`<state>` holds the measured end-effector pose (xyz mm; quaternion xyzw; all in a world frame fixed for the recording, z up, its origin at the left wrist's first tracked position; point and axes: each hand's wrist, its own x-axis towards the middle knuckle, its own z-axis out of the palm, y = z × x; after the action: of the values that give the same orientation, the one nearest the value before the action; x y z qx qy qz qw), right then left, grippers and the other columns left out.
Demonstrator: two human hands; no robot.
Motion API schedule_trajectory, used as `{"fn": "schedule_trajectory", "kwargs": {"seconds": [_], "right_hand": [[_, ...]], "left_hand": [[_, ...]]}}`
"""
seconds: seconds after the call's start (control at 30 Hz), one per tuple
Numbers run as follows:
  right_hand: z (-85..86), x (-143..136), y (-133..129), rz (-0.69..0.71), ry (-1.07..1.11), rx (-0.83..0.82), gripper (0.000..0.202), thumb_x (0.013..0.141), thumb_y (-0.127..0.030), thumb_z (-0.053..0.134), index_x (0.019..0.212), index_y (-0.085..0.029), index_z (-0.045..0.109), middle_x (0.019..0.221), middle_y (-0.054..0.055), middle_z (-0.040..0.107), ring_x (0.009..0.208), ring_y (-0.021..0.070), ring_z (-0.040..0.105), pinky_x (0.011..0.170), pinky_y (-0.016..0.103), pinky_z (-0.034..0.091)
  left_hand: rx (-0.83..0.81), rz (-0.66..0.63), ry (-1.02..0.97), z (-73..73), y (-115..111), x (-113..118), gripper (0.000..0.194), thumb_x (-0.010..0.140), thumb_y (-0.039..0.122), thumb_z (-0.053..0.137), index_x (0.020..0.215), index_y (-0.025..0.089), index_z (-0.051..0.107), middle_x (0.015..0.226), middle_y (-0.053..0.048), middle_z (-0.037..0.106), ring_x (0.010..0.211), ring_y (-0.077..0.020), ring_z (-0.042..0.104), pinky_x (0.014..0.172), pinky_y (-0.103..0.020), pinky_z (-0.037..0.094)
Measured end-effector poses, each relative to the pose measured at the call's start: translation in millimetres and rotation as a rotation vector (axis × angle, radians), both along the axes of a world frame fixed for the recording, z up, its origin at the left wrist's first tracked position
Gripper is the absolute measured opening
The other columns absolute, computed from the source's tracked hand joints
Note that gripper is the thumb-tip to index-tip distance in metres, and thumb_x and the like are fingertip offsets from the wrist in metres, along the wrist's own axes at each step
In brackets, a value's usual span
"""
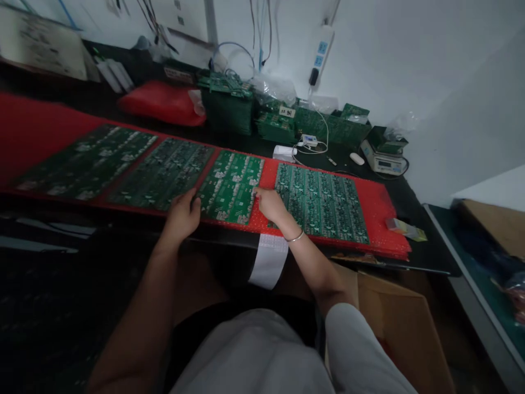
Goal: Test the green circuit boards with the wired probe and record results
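Note:
A bright green circuit board panel [232,189] lies on red foam sheeting in front of me. My left hand [184,216] is at its lower left corner, fingers curled and the thumb against the edge. On the opposite side, my right hand [270,206] pinches the panel's right edge with bent fingers. A darker board panel [164,169] lies just left of it, partly behind my left hand. To the right is another panel full of small parts [322,202], its left edge partly covered by my right hand and wrist.
Another panel [90,158] lies far left on the red foam [381,208]. Stacked boards [227,109], a white label strip [270,260], a small scale [383,158] and a white mouse [356,158] are around. Below the table's right part stands an open cardboard box [402,317].

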<state>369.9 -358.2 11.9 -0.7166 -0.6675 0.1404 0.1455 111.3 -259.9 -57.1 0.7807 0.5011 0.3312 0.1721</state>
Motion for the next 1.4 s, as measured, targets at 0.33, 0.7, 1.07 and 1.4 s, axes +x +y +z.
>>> {"fn": "schedule_trajectory", "kwargs": {"seconds": [0.33,0.7,1.07,1.4], "right_hand": [[-4.4,-4.0,-2.6,-0.011,-0.144,0.001,0.040,0.102,-0.008,0.048,0.134,-0.013,0.071,0.128,0.014,0.073,0.118,0.0229,0.069,0.107,0.029,0.049],[-9.1,0.2,-2.4,-0.094,0.217,0.066,0.041,0.096,-0.002,0.047,0.120,-0.014,0.077,0.128,0.012,0.075,0.123,0.0215,0.069,0.117,0.035,0.047],[15.9,21.1,13.8,-0.453,1.212,0.408,0.032,0.092,-0.035,0.065,0.119,-0.017,0.066,0.117,0.008,0.076,0.106,0.0202,0.074,0.100,0.038,0.058],[-16.8,-27.9,3.7,-0.248,-0.191,0.077,0.070,0.107,-0.055,0.046,0.159,-0.008,0.047,0.171,0.024,0.031,0.160,0.0410,0.027,0.130,0.056,0.023]], "left_hand": [[-0.069,-0.031,-0.183,-11.6,3.7,-3.0,0.047,0.100,0.040,0.043,0.134,0.016,0.064,0.134,-0.017,0.071,0.131,-0.0299,0.065,0.119,-0.049,0.048],[0.056,-0.095,-0.712,39.1,-25.9,42.9,0.060,0.097,0.031,0.060,0.153,0.027,0.039,0.138,-0.012,0.069,0.134,-0.0254,0.065,0.114,-0.045,0.055],[0.418,-0.752,-0.037,76.6,-108.6,116.0,0.064,0.106,0.034,0.050,0.165,0.017,0.032,0.158,-0.017,0.054,0.149,-0.0300,0.050,0.126,-0.052,0.041],[-0.091,-0.066,0.342,23.1,-21.2,55.1,0.107,0.080,0.078,0.064,0.154,0.002,0.046,0.163,-0.035,0.038,0.156,-0.0507,0.030,0.123,-0.066,0.032]]}}
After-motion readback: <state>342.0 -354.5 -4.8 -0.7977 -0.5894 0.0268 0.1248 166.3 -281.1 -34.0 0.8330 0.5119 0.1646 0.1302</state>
